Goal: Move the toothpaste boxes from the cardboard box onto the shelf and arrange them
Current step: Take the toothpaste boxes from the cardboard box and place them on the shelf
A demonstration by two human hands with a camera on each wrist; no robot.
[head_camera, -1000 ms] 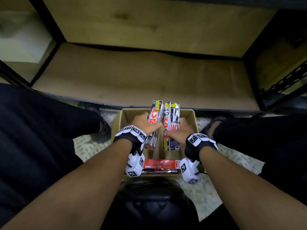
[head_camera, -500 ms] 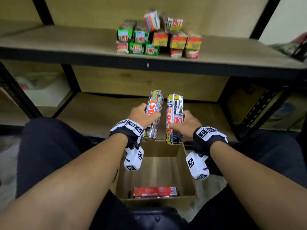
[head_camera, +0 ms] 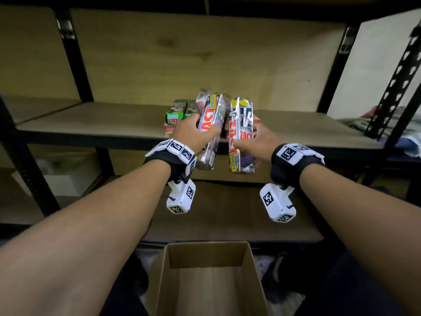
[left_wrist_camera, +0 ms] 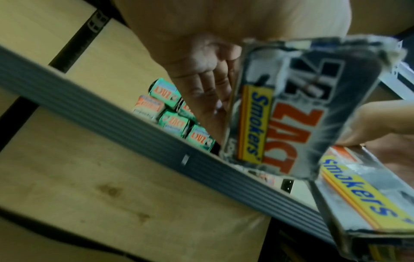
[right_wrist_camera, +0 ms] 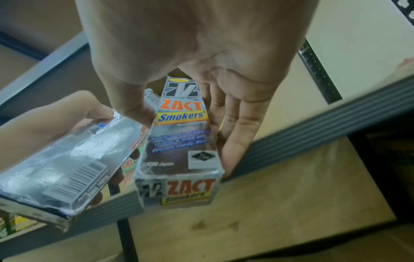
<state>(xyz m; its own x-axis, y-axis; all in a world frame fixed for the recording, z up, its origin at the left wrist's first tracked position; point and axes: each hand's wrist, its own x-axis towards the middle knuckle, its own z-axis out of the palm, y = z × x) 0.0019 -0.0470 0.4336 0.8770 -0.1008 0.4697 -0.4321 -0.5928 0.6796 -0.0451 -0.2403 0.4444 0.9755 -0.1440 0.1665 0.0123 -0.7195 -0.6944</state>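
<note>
Each hand holds one silver Zact toothpaste box upright, side by side, in front of the middle shelf (head_camera: 91,124). My left hand (head_camera: 193,131) grips the left silver box (head_camera: 210,124), whose end face fills the left wrist view (left_wrist_camera: 291,115). My right hand (head_camera: 256,140) grips the right silver box (head_camera: 241,133), thumb on one side and fingers on the other (right_wrist_camera: 181,141). Behind them on the shelf sits a stack of green and red toothpaste boxes (head_camera: 175,115), partly hidden. The open cardboard box (head_camera: 205,254) stands below, between my knees.
Black metal uprights (head_camera: 75,60) frame the shelf bay, and its front rail (left_wrist_camera: 112,115) runs just under the held boxes. Bare shelf board lies left and right of the stack. A white container (head_camera: 61,183) sits on the lower left shelf. Cloth lies at far right (head_camera: 405,126).
Both hands have risen out of the cardboard box with their silver boxes, up and forward to the middle shelf's front edge. My view has tilted up; the red box below is out of sight.
</note>
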